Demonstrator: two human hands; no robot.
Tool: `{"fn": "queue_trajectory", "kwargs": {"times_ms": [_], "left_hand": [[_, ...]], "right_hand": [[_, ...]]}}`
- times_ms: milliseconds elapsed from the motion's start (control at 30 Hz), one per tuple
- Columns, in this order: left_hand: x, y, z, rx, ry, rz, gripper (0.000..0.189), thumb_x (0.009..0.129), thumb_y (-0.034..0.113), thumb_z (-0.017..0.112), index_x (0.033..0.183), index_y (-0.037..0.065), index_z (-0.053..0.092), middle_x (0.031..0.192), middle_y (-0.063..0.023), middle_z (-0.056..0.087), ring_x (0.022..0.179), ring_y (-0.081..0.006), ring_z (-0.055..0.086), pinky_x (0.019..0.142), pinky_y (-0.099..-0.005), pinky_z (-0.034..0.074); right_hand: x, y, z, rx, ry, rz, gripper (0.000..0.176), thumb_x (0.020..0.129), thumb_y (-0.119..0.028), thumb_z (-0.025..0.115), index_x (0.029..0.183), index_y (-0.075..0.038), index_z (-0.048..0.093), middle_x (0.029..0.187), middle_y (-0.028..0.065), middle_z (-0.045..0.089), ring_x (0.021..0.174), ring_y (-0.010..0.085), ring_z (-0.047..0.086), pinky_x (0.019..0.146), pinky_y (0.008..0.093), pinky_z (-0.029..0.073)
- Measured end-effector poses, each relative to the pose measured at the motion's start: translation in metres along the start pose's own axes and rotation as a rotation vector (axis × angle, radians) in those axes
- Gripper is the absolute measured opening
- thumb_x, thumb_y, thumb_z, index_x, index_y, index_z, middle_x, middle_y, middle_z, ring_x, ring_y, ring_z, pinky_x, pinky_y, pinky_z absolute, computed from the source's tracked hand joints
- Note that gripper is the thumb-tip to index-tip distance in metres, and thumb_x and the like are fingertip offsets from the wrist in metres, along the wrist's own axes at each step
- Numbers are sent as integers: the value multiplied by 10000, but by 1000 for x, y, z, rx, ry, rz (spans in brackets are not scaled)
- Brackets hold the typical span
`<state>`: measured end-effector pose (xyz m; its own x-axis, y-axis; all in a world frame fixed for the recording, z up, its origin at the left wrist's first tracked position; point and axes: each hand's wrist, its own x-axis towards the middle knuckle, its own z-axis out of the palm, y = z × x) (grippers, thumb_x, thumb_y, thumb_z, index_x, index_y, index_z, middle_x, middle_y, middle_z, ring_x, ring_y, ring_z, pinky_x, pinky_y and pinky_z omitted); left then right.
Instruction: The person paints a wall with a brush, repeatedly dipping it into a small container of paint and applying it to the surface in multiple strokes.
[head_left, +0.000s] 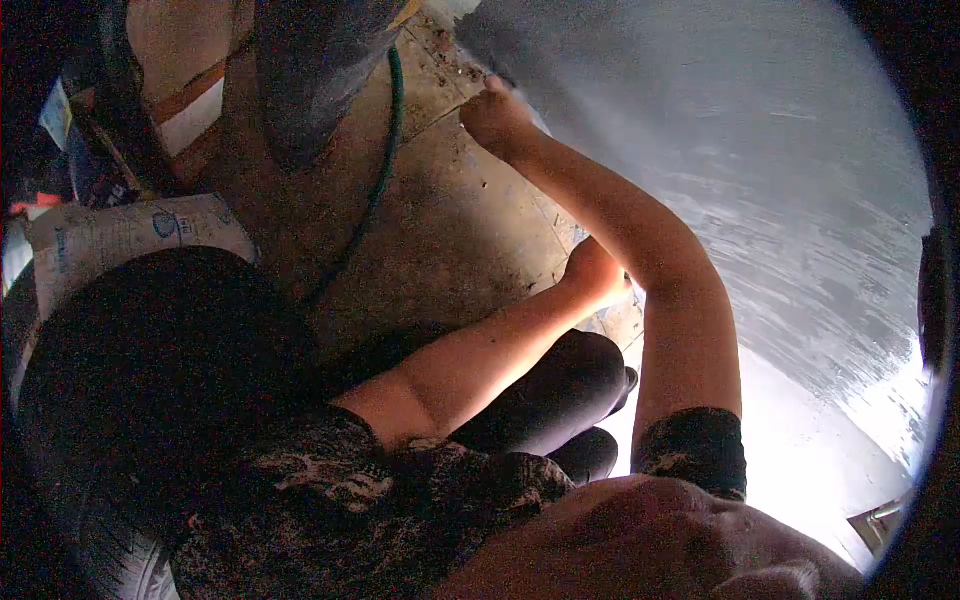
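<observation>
My right hand (500,122) is at the foot of a grey, streaked wall surface (780,150), with its fingers curled in and the thumb on top. Whatever it grips is hidden against the dark lower part of the wall. Nearer to me, my left hand (597,273) is closed low by the wall, partly covered by my right forearm. What it holds, if anything, does not show. Both hands are close to the tiled floor (430,220).
A green hose (385,160) runs across the dirty floor. Beyond it stands a large dark container (310,80). To the left lies a printed sack (150,235), and a tyre (125,550) shows at lower left. Bright light falls on the lower right wall.
</observation>
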<state>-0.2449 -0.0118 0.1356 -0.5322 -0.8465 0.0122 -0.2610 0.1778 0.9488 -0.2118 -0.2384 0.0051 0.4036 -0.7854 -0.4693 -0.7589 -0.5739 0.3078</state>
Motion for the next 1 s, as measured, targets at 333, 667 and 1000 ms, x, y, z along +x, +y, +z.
{"fn": "queue_trajectory", "kwargs": {"times_ms": [333, 667, 1000], "left_hand": [[-9, 3, -9, -4, 104, -8, 358, 861, 319, 604, 1080, 37, 622, 1038, -178, 659, 1015, -350, 631, 876, -460, 513], [2, 8, -10, -105, -105, -114, 465, 705, 170, 777, 1105, 14, 599, 1109, -196, 633, 1038, -344, 626, 908, -439, 513], [1, 10, -25, -80, -71, -71, 375, 655, 179, 766, 982, 37, 651, 950, -187, 667, 904, -375, 649, 804, -457, 527]], "right_hand": [[-28, 39, -46, -325, 198, -210, 294, 919, -238, 548, 1206, -176, 569, 1168, 13, 644, 1057, 198, 621, 952, 427, 384], [-21, 24, -30, -529, 272, -339, 156, 859, -222, 599, 975, -179, 693, 1008, -3, 657, 1005, 204, 624, 915, 400, 392], [-15, 53, 104, -230, 394, -303, 56, 751, -176, 662, 731, -138, 697, 831, 17, 659, 964, 206, 623, 980, 398, 384]]}}
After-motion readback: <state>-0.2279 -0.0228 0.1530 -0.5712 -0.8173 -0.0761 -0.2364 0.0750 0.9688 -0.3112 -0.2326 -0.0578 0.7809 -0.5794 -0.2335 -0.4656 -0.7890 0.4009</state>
